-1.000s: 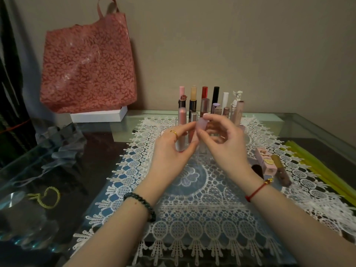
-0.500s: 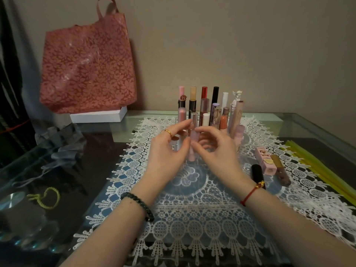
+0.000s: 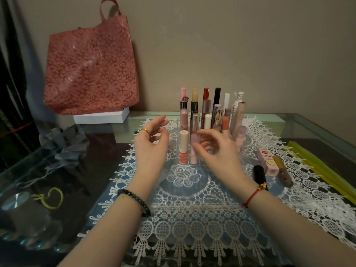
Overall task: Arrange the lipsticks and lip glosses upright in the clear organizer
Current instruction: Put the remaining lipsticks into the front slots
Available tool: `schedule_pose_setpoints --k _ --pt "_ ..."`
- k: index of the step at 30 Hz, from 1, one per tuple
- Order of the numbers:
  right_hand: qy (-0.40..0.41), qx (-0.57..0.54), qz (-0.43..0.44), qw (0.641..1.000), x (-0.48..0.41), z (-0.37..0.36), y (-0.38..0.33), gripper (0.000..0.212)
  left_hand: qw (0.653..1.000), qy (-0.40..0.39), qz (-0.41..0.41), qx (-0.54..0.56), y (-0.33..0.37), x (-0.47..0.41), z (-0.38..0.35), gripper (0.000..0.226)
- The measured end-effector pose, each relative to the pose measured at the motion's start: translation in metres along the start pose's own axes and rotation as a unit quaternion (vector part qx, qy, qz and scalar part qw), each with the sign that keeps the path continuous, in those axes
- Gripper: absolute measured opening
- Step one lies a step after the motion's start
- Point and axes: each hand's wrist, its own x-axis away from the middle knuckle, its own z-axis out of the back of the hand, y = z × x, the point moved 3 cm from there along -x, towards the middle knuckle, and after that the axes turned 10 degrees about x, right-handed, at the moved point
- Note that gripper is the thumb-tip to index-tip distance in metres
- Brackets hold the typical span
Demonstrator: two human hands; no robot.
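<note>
Lipsticks crowd the clear organizer at centre; three more lie right: pink box, brown tube, black tube. Left hand and right hand hover loosely spread, empty.

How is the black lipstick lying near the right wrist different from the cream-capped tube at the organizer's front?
The black lipstick lies on its side on the lace mat; the cream-capped tube stands upright in the clear organizer. The lipstick is all dark; the tube is pale with a red patterned base. Neither is being held.

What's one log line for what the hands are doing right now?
left hand: open, empty | right hand: fingers at pink tube | tube: upright in organizer
</note>
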Motion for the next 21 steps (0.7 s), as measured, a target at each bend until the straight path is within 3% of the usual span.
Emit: schedule_pose_setpoints --k 5,10,12,14,16,19,21 --pt "0.026 -0.043 -0.027 0.998 0.000 0.011 -0.001 0.018 0.997 0.008 0.080 0.021 -0.018 -0.015 0.007 0.033" --pt "0.078 -0.090 -0.040 0.992 -0.001 0.023 -0.001 0.013 0.974 -0.111 0.151 -0.126 -0.043 -0.045 0.010 0.043" --pt "0.086 -0.100 -0.038 0.991 -0.001 0.025 -0.002 0.015 0.942 -0.216 0.139 -0.216 -0.047 -0.050 0.007 0.049" --pt "0.087 -0.110 -0.042 0.989 -0.001 0.025 -0.002 0.019 0.887 -0.336 0.126 -0.292 -0.049 -0.052 -0.001 0.055" --pt "0.086 -0.118 -0.044 0.988 -0.002 0.026 -0.003 0.022 0.838 -0.409 0.120 -0.340 -0.051 -0.055 -0.007 0.055" --pt "0.083 -0.112 -0.042 0.989 -0.003 0.024 -0.002 0.022 0.809 -0.439 0.130 -0.369 -0.058 -0.060 -0.006 0.053" --pt "0.080 -0.108 -0.041 0.990 -0.003 0.023 -0.002 0.023 0.821 -0.427 0.150 -0.348 -0.061 -0.061 -0.003 0.048"
